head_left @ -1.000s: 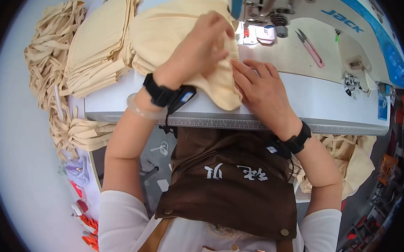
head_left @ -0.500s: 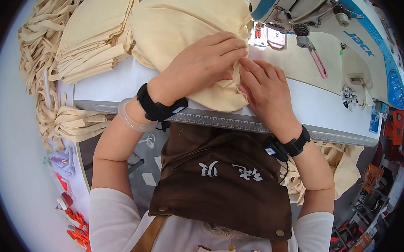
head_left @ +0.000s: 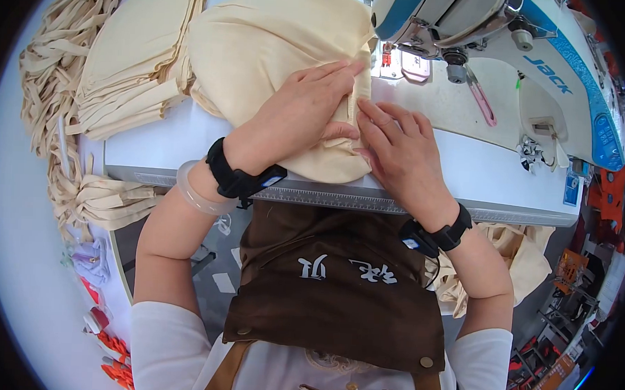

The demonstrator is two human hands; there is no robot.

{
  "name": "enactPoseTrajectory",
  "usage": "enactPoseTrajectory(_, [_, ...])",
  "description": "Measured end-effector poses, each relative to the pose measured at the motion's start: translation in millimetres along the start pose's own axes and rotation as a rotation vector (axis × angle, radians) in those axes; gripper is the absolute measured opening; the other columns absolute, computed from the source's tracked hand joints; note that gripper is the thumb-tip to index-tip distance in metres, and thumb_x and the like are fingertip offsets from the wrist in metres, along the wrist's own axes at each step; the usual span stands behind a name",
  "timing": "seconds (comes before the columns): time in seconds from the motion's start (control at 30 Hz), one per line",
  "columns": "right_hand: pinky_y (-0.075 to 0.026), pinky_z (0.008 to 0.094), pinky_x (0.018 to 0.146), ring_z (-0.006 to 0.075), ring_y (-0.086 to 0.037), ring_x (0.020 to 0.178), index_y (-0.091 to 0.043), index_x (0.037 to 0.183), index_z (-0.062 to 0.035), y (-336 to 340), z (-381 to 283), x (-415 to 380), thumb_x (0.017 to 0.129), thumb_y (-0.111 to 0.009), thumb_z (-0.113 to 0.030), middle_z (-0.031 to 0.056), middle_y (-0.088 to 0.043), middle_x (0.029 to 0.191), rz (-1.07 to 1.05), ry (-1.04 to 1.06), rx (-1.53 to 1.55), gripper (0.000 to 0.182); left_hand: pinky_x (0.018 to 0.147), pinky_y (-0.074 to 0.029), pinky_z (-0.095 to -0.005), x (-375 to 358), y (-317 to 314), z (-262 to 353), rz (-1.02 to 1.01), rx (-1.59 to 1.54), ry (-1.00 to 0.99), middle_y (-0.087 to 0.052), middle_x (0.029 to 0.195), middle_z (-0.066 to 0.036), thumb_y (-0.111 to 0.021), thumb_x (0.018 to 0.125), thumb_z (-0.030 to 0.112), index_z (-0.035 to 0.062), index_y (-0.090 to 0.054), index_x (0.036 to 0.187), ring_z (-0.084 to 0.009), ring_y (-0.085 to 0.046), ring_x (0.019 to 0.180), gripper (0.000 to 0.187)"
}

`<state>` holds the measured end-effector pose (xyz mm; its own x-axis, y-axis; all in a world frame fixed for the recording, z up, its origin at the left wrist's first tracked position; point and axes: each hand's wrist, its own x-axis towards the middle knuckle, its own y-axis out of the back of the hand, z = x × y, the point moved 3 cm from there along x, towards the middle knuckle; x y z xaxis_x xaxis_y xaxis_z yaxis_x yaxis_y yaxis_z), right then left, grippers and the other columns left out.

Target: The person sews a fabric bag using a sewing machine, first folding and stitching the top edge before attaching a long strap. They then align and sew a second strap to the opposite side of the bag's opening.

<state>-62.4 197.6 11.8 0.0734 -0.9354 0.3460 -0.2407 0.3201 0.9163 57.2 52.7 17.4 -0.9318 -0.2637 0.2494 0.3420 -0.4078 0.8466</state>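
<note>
A cream cloth piece (head_left: 264,32) lies bunched on the table, its folded edge running up to the sewing machine (head_left: 466,27). My left hand (head_left: 302,111) rests on top of this cloth, fingers stretched toward the folded edge and thumb spread apart below them. Along the right side of the same edge, my right hand (head_left: 401,150) has its fingers curled and pinches the cloth near the fold. The upper end of the fold is beside the machine's head, where the needle is hidden from me.
Stacked cream cloth panels (head_left: 134,48) lie on the left beside a heap of cloth straps (head_left: 59,79). Pink-handled snips (head_left: 481,98) rest on the machine bed. A ruler strip (head_left: 326,198) lines the table's front edge. More cream cloth (head_left: 519,256) hangs below at the right.
My left thumb has spread downward, and the folded edge shows more between my hands. My right hand has shifted slightly down and left in view. The whole view has also shifted a little.
</note>
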Motion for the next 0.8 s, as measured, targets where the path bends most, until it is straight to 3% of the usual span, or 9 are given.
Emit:
enactPoseTrajectory(0.27, [-0.043, 0.0407, 0.101, 0.0257, -0.054, 0.122, -0.061, 0.122, -0.0016, -1.3, 0.2, -0.4, 0.079, -0.075, -0.019, 0.008, -0.058, 0.13, 0.011, 0.022, 0.008, 0.048, 0.102, -0.048, -0.0409, 4.1, 4.1, -0.7, -0.046, -0.091, 0.062, -0.054, 0.141, -0.02, -0.084, 0.076, 0.025, 0.0036, -0.039, 0.151, -0.0345, -0.061, 0.116, 0.089])
enactPoseTrajectory(0.47, [-0.044, 0.041, 0.097, 0.0263, -0.056, 0.114, -0.06, 0.121, -0.0022, -2.0, 11.5, 12.3, 0.079, -0.074, -0.016, 0.008, -0.058, 0.12, 0.033, -0.013, 0.016, 0.047, 0.097, -0.051, -0.0375, 15.1, -2.9, -20.2, 0.054, -0.167, -0.03, -0.056, 0.135, -0.019, -0.084, 0.079, 0.022, 0.0034, -0.038, 0.151, -0.0335, -0.063, 0.111, 0.087])
enactPoseTrajectory(0.67, [-0.045, 0.0409, 0.092, 0.0261, -0.057, 0.11, -0.061, 0.122, -0.004, 4.5, 31.9, 15.1, 0.079, -0.074, -0.012, 0.0078, -0.058, 0.115, 0.065, -0.044, -0.037, 0.045, 0.094, -0.051, -0.0391, 42.5, -6.4, -21.6, -0.047, -0.162, 0.046, -0.062, 0.121, -0.02, -0.083, 0.083, 0.028, 0.0002, -0.047, 0.13, -0.036, -0.062, 0.111, 0.065])
enactPoseTrajectory(0.8, [-0.045, 0.0409, 0.091, 0.0263, -0.057, 0.108, -0.064, 0.122, -0.0046, 8.5, 36.8, 13.3, 0.08, -0.073, -0.012, 0.0081, -0.058, 0.113, 0.055, -0.073, -0.062, 0.043, 0.095, -0.05, -0.0414, 51.3, -10.4, -22.5, -0.084, -0.169, 0.058, -0.062, 0.12, -0.023, -0.08, 0.085, 0.034, 0.0, -0.046, 0.126, -0.0387, -0.062, 0.113, 0.063])
